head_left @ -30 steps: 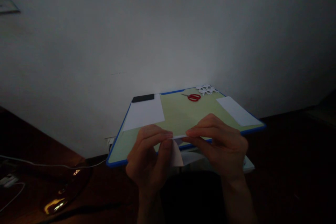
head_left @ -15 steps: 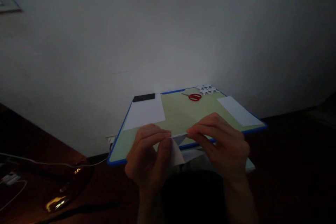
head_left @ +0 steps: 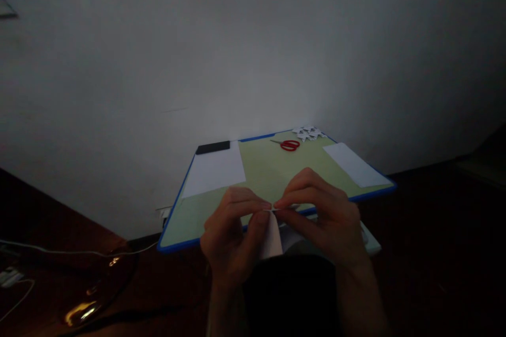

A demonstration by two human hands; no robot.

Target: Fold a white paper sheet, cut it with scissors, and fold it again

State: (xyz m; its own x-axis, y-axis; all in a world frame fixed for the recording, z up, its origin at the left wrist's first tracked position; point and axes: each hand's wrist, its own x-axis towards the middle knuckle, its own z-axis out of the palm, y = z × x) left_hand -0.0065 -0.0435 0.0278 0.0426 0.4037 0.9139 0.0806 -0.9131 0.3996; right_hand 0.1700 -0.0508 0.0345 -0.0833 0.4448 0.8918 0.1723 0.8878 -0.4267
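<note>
Between my hands, over the near edge of the green table, is a folded piece of white paper (head_left: 272, 239). My left hand (head_left: 236, 234) pinches its upper edge between thumb and fingers, and a flap hangs down beside the thumb. My right hand (head_left: 324, 216) pinches the same upper edge just to the right, its fingertips almost touching those of the left. Fingers cover much of the paper, so its full shape is hidden.
The blue-edged green table (head_left: 264, 168) stands against a grey wall. On it lie red-handled scissors (head_left: 290, 145), several folded white paper pieces (head_left: 309, 133), a white sheet (head_left: 215, 169) under a dark flat object (head_left: 212, 147), and another white sheet (head_left: 356, 164) at right.
My hands have drawn together along the paper's upper edge, the right moving left and the left moving right. The view has shifted slightly.
</note>
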